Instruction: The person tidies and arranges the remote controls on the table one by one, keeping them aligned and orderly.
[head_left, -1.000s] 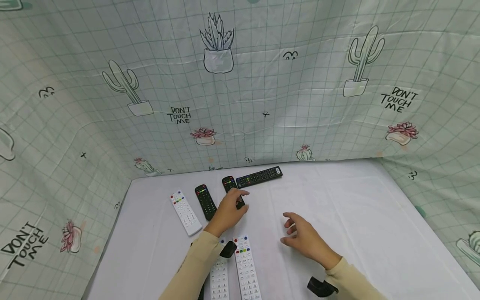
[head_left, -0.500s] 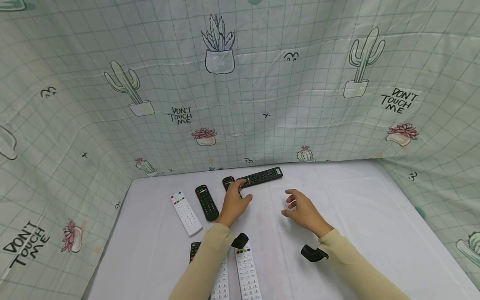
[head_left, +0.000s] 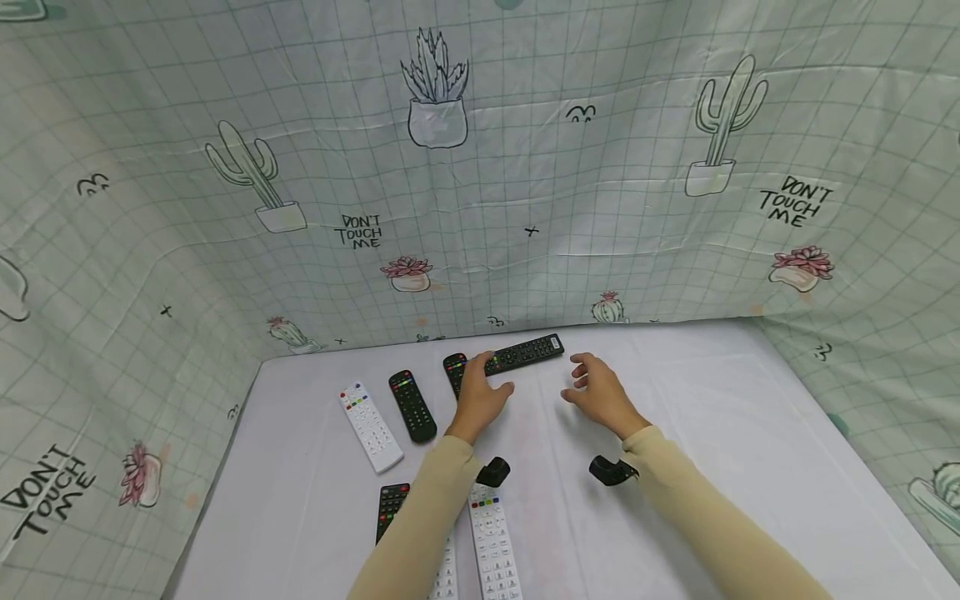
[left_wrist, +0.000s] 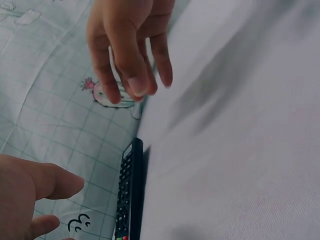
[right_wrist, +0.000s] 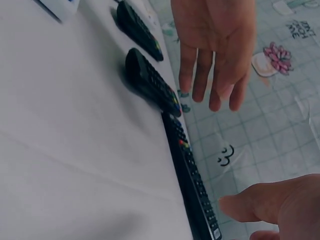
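My left hand [head_left: 480, 398] is held over the far end of the table with loosely bent fingers and nothing in its grasp. It overlaps a short black remote control [head_left: 453, 367] and the left end of a long black remote control [head_left: 527, 353] in the head view. To its right, my right hand [head_left: 602, 397] hovers with fingers apart, also holding nothing, just before the long remote's right end. In the left wrist view my right hand [left_wrist: 132, 45] hangs above the long remote [left_wrist: 130, 187]. The right wrist view shows my left hand [right_wrist: 215, 50] with its fingers extended.
Left of the hands lie another black remote [head_left: 412, 406] and a white remote [head_left: 371, 427]. Nearer are a white remote [head_left: 495, 546], a second white one [head_left: 447, 575] and a black one [head_left: 392, 504], partly under my left sleeve. A patterned curtain [head_left: 525, 167] rises behind the table.
My left hand has moved right and slightly forward, away from over the short black remote. My right hand has moved forward toward the long remote. The remotes lie where they were.
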